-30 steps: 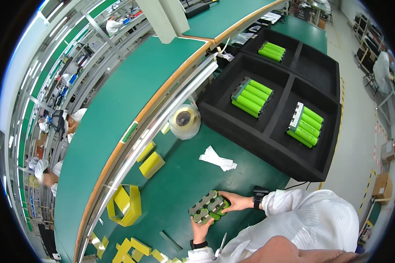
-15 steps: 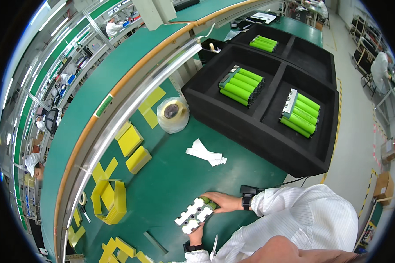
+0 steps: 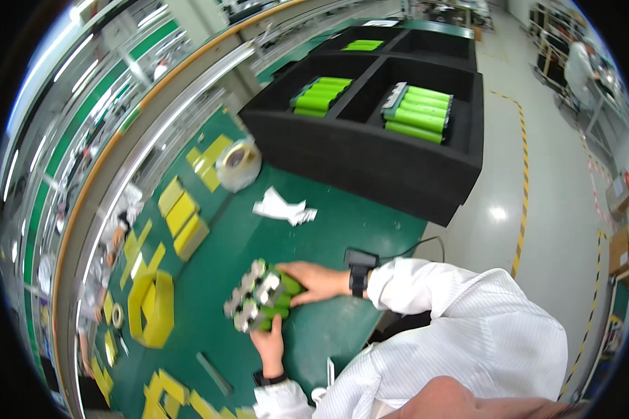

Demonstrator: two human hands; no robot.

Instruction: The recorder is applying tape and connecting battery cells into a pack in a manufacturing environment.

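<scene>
Fingers: those of the left hand (image 3: 268, 342) and right hand (image 3: 316, 281) are clamped on one held pack (image 3: 258, 293), the left at its near edge, the right at its right end.
Held pack: one, green cells with silvery tabs facing up and left, over the table (image 3: 210, 293); blur prevents a cell count, and I cannot tell whether its underside touches the table.
Wristbands: two, black, one on the left wrist (image 3: 269, 378), one on the right (image 3: 358, 279).
Tray (image 3: 356, 140): one, black, four compartments in view.
Packs in tray: three, all green; one in the near right compartment (image 3: 419, 113), one in the near left (image 3: 321, 96), one in the far left (image 3: 363, 45).
Roll (image 3: 238, 165): one, wrapped, just beside the tray's left corner.
White strips (image 3: 284, 207): one overlapping pile, too blurred to count, between roll and held pack.
Yellow blocks (image 3: 191, 237): at least two, side by side, left of the white strips.
Yellow ring (image 3: 151, 309): one, many-sided, well left of the held pack.
Tape ring (image 3: 121, 318): one, small, left of the yellow ring.
Grey strip (image 3: 214, 373): one, lying left of the left hand.
</scene>
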